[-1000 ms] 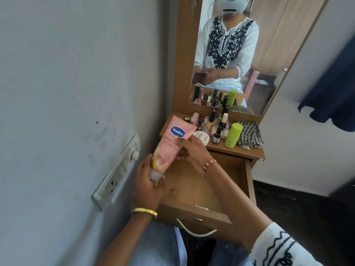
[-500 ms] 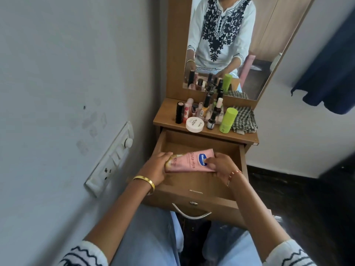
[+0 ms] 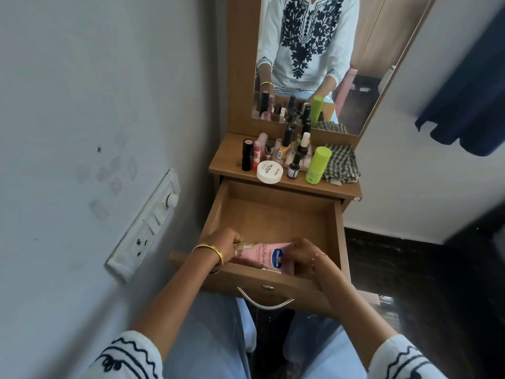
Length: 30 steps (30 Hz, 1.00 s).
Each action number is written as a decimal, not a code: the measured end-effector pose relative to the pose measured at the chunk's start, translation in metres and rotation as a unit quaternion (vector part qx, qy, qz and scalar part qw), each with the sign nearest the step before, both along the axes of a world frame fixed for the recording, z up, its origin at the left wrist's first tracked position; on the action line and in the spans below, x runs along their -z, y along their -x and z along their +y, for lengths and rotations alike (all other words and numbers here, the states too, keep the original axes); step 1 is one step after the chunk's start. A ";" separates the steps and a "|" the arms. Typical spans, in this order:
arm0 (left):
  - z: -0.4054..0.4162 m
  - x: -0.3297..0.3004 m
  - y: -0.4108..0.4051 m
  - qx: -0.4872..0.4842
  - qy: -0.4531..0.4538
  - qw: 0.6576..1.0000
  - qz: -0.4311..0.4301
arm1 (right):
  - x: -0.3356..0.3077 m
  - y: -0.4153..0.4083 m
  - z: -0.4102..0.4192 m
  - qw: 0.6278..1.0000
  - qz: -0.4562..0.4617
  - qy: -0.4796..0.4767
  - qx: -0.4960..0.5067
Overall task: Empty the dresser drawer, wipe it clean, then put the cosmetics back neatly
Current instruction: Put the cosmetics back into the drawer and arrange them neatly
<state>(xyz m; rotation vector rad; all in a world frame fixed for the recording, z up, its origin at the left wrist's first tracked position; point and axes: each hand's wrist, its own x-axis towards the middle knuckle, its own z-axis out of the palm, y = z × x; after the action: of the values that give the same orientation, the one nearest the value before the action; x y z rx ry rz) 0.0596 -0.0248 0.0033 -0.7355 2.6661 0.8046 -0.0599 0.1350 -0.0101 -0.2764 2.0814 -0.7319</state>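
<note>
In wooden drawer [image 3: 273, 212]: left hand [image 3: 222, 243], right hand [image 3: 302, 255] grip flat glossy pink tube [image 3: 262, 257].

A home bedroom or dressing corner. At twelve o'clock stands a narrow wooden dressing table [image 3: 218, 165] with a tall mirror [image 3: 363, 64]; its top is crowded with nail polish bottles [image 3: 285, 144], a white jar [image 3: 269, 172] and a green stick tube [image 3: 317, 164]. At nine o'clock a wall switchboard [image 3: 147, 228] with a socket; at two o'clock dark blue cloth [image 3: 470, 88] hangs.

tube [image 3: 263, 257] in drawer [image 3: 276, 214] front, bottles [image 3: 287, 153] on top behind
</note>
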 end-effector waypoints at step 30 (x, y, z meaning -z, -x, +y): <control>0.009 -0.012 0.000 -0.021 -0.055 0.994 0.093 | -0.017 -0.004 -0.009 0.960 0.265 0.041 -0.084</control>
<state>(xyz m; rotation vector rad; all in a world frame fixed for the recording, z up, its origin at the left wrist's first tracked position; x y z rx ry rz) 0.0596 -0.0161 0.0151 -0.7239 2.7495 1.0699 -0.0556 0.1260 0.0074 -0.7565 2.4878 -0.6926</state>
